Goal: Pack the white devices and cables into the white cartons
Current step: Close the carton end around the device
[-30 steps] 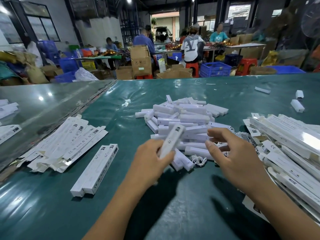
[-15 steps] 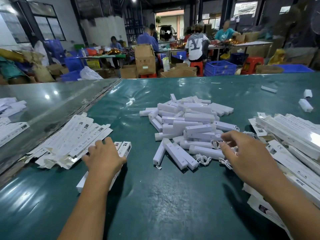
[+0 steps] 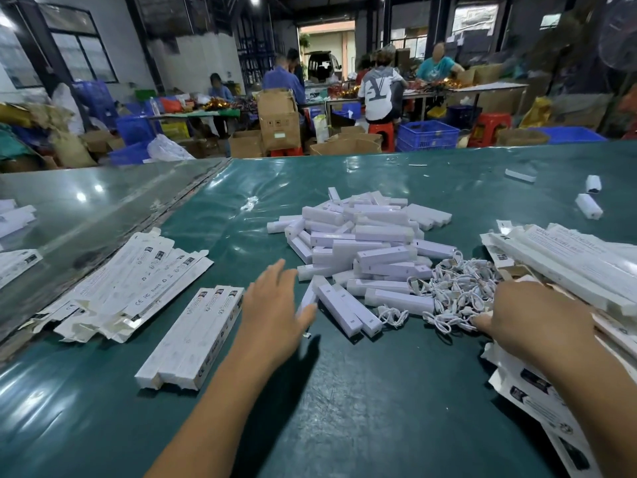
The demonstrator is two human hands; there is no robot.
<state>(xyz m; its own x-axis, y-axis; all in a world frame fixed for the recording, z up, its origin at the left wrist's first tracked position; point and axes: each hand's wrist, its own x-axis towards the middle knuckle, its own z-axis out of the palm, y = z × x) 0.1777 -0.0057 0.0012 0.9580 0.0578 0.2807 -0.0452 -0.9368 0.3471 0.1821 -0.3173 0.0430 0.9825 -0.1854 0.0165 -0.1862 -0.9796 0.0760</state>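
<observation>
Just right of the left hand [image 3: 272, 305], its grip released, a white device [image 3: 348, 310] lies lengthwise away; right hand [image 3: 531, 322] pinches cables [image 3: 455, 294].

Green plastic-covered table [image 3: 362, 401]. Centre: heap of white rectangular plastic devices [image 3: 365, 243]; tangle of coiled white cables [image 3: 455, 291] just beside it, right. Left hand [image 3: 272, 312], fingers straight and spread, blurred, between three closed white cartons [image 3: 193, 336] lying side by side and the heap's near edge. Right hand [image 3: 531, 319] fingertips in the cables. Flat unfolded white cartons [image 3: 131, 288] far left; more stacked right [image 3: 568, 260].
</observation>
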